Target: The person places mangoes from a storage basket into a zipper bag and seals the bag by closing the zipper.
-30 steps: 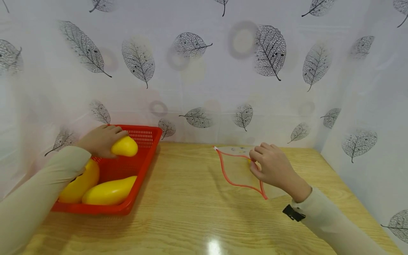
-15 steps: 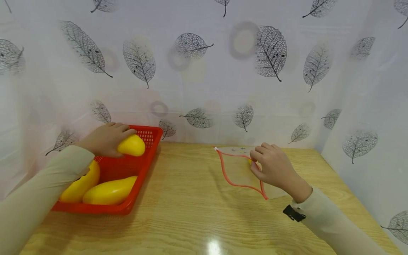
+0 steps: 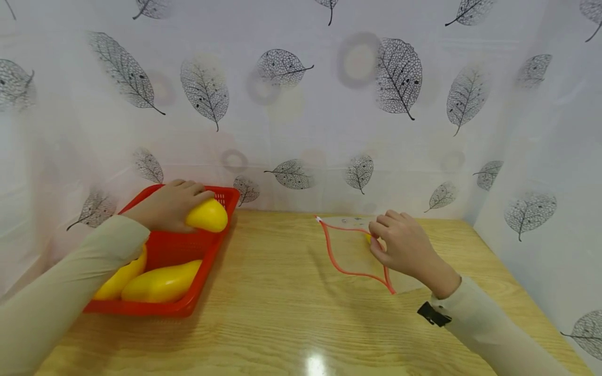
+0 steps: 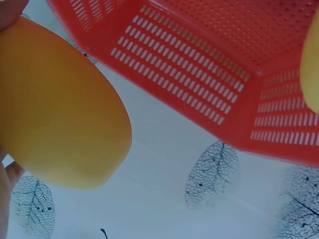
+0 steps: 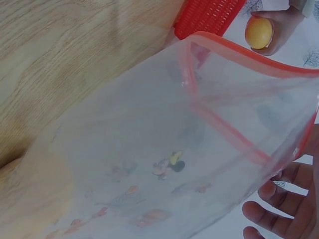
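Nearest, low in the right of the head frame, our right hand (image 3: 403,249) pinched the red-rimmed mouth of the clear zip bag (image 3: 351,250) on the wooden table (image 3: 282,313), fingers curled on the rim; the film looked thin, limp and slippery, best held at that stiffer edge. Farther, at left centre, our left hand (image 3: 169,209) wrapped its fingers over a yellow mango (image 3: 207,215) above the red basket (image 3: 188,308). We judged it smooth, rigid and light, best gripped around its middle.
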Demonstrator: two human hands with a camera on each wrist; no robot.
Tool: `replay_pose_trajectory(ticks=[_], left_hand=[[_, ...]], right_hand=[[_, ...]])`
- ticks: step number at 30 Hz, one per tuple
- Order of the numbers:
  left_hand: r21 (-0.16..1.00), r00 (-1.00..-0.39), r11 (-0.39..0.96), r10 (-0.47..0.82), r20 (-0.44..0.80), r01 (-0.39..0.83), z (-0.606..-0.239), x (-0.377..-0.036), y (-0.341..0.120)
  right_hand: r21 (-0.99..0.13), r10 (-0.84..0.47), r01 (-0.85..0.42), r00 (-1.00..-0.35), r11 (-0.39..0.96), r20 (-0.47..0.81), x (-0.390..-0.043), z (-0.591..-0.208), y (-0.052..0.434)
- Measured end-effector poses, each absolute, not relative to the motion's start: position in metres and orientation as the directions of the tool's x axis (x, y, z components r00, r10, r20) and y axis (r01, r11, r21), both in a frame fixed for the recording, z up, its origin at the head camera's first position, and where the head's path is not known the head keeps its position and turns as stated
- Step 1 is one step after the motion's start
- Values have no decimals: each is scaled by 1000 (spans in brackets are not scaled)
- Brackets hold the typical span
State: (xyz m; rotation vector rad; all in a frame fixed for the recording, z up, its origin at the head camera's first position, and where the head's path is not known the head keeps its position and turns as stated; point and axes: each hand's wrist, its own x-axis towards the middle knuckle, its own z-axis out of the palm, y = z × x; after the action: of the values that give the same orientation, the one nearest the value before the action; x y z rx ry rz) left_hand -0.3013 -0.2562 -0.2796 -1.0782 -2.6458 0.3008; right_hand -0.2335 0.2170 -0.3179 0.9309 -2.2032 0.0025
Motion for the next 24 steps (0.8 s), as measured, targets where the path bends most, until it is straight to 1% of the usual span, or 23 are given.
replay_pose_trajectory(ticks=[3,8,12,18,24], left_hand=[[-294,-671,688,721,175,663,-282,-302,-250],[-302,-621,651,757,200,696,-284,-299,-233],[-294,-594,629,777,207,720,-283,-295,-219],[-283,-567,605,796,212,744,-285,-292,-206],[-278,-557,594,804,206,755,-287,-292,-196]], right_hand=[[264,-619,-619,-472,740,628,-234,-318,217],[265,-619,-620,-469,739,630,-233,-318,217],[270,-620,-617,-467,739,630,-233,-318,217],[268,-620,-617,-471,740,627,-233,-318,217],[268,-619,-616,-472,741,628,-232,-318,218]])
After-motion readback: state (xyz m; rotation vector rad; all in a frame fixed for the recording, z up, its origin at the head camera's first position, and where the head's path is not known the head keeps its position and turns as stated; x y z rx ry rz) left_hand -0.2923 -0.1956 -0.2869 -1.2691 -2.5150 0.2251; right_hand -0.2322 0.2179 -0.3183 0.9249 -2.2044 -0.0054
